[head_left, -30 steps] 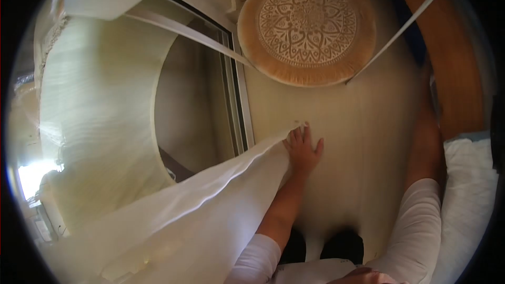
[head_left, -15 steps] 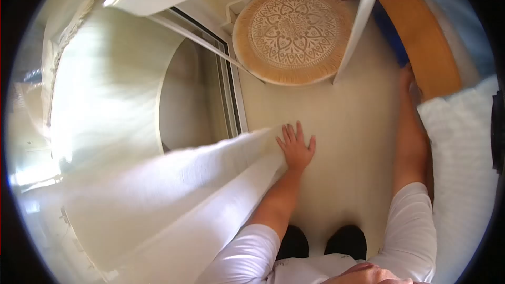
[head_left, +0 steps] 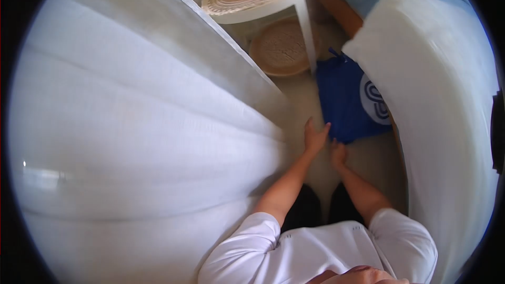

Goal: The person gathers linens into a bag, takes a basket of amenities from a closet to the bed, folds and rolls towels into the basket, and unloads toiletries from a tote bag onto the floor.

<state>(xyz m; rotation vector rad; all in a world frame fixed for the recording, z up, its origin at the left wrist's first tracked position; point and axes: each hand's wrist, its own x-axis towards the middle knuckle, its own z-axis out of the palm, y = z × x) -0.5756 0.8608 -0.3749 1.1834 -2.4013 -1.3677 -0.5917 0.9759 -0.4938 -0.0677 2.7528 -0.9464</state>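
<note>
A blue drawstring bag (head_left: 342,97) with a white round logo is spread out in front of me, beside the bed. Its cords show at the far end. My right hand (head_left: 339,153) is at the bag's near corner, fingers closed on the cloth there. Just left of that corner is my left hand (head_left: 316,137), with thumb and fingers apart; its thumb comes close to the bag's edge. Whether the thumb touches the cloth cannot be made out.
A long white curtain (head_left: 158,142) fills the left side. Ahead stands a white table (head_left: 263,16) with a lace mat and a white card on it. A round tan cushion (head_left: 281,47) lies beneath. On the right is a bed with white bedding (head_left: 436,73).
My right hand has come from beside the wooden bed frame towards the middle, bringing the blue bag into full view. My left hand has moved off the curtain, which now hangs across the window.
</note>
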